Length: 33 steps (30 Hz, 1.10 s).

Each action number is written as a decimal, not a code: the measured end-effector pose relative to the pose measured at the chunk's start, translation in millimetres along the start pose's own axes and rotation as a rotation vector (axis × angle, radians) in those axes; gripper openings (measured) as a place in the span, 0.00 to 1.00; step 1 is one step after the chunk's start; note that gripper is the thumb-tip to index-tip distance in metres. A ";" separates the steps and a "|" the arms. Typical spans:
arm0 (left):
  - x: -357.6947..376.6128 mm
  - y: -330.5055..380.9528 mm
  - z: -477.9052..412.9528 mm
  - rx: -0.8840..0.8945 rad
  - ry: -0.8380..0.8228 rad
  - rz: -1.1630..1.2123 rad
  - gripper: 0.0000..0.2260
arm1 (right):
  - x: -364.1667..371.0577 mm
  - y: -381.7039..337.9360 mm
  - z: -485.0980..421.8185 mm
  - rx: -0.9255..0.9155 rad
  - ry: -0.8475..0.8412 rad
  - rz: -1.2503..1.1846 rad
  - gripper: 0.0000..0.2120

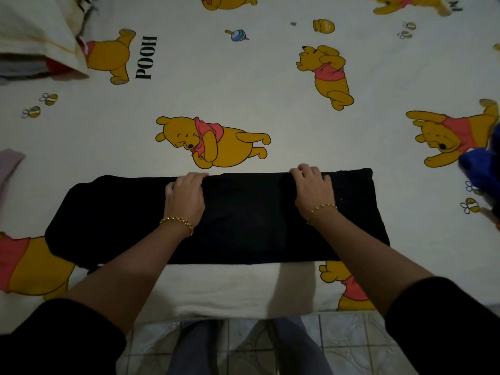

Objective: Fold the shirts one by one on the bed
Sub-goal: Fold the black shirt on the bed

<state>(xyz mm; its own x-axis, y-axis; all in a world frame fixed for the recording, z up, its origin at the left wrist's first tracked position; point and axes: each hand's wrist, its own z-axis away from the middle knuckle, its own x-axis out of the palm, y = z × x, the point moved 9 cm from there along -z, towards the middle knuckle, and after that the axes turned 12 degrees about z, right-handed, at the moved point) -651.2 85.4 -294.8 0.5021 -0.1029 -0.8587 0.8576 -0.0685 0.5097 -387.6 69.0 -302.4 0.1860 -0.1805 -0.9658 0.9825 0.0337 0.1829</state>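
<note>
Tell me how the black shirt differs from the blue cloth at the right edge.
The black shirt lies flat and folded; the blue cloth is bunched. The left hand and right hand grip the black shirt's far edge; neither touches the blue cloth. Both lie on the bed.

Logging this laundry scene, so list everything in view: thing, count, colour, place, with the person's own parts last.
black shirt: one, black, long folded strip near the bed's front edge
bedsheet: one, white with yellow bears, covering the bed
pillow: one, cream, top left corner
lilac cloth: one, lilac, left edge
blue cloth: one, blue, right edge
floor tiles: several, grey, bottom
bracelets: two, gold, one per wrist
left hand: one, gripping the shirt's far edge
right hand: one, gripping the shirt's far edge
</note>
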 end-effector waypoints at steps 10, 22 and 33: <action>-2.0 -34.1 -29.2 -0.147 -0.069 -0.145 0.09 | 10.5 19.9 -32.4 0.069 -0.098 0.166 0.16; 65.5 59.6 43.2 0.206 -0.135 -0.144 0.24 | 36.0 -45.0 44.4 -0.047 0.051 -0.101 0.29; 97.3 47.4 56.8 0.086 -0.239 -0.257 0.26 | 71.1 114.0 88.4 0.648 -0.096 -0.338 0.48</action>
<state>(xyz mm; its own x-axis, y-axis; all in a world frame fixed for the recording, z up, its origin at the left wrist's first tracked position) -568.0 15.8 -351.1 0.2227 -0.2996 -0.9277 0.9347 -0.2048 0.2905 -262.4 -26.8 -334.0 -0.1574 -0.1647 -0.9737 0.7832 -0.6214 -0.0215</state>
